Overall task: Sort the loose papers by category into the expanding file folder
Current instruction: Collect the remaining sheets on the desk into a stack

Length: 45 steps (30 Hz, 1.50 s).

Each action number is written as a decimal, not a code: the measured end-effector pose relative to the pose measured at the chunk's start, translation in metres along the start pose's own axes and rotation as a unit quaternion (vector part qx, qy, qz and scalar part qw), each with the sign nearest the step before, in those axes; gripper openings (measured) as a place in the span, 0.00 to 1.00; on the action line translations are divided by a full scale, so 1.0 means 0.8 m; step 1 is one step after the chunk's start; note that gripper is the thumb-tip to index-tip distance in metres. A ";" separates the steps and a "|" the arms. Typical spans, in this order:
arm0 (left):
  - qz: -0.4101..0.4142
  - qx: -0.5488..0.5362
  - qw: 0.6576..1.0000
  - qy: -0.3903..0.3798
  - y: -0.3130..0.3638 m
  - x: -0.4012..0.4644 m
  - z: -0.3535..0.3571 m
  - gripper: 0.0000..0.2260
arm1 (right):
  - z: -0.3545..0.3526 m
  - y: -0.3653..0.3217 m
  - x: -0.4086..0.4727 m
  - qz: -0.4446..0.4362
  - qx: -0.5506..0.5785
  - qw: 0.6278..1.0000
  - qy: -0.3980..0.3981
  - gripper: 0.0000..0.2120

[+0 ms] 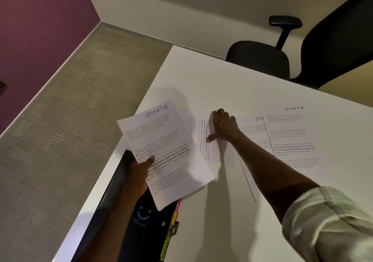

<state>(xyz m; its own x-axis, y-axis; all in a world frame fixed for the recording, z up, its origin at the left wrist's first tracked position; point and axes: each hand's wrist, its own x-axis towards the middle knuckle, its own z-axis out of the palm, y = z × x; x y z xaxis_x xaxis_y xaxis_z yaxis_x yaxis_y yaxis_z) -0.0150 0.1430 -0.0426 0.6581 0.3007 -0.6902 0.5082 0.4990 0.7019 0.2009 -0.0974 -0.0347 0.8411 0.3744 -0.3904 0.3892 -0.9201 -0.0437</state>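
I take the dark expanding file folder with the pale smiley mark and coloured tabs (149, 219) as my landmark; it lies at the near left edge of the white table (232, 84), mouth and tabs toward the table's middle.

My left hand (139, 173) is right over the folder's far end, holding a white printed sheet headed SPORTS in blue ink (163, 150). The thumb is pressed on the face of the sheet and the other fingers are hidden beneath it, so the hand is closed in a pinch on the paper. I judge I am holding it just above the folder because it is already identified and waiting for its pocket, while the other hand gathers more.

My right hand (223, 127) reaches beyond the folder, further onto the table, and lies on a small heap of white printed papers turned sideways (205, 140). The fingers look mostly straight and close together, the thumb spread toward me, pressing rather than gripping; whether any fingertip has curled under an edge I cannot tell.

Further right of the folder, two more white sheets headed SPORTS (290, 136) lie flat and overlapping, untouched. A black office chair (282, 59) stands beyond the table's far edge.
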 end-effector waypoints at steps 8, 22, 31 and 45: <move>0.004 -0.011 1.000 0.004 0.007 0.004 0.004 0.15 | -0.012 -0.007 0.010 0.020 0.038 0.999 -0.029 0.35; 0.041 0.049 0.998 -0.022 0.009 -0.045 0.015 0.13 | -0.143 0.014 -0.139 0.051 0.217 0.968 0.118 0.12; 0.050 0.079 0.996 -0.012 0.012 -0.120 0.061 0.08 | -0.203 0.029 -0.306 0.068 0.330 0.915 0.220 0.16; -0.038 0.015 0.979 -0.201 -0.013 -0.245 0.170 0.12 | -0.080 0.103 -0.425 0.203 0.461 0.853 0.135 0.19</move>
<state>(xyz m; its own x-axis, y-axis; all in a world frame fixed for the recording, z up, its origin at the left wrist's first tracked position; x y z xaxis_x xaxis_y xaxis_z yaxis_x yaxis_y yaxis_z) -0.0734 -0.0320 0.1089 0.7799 -0.0837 -0.6203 0.5766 0.4816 0.6600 -0.0291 -0.2929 0.1536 0.9405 -0.0983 -0.3253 -0.3114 -0.6328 -0.7090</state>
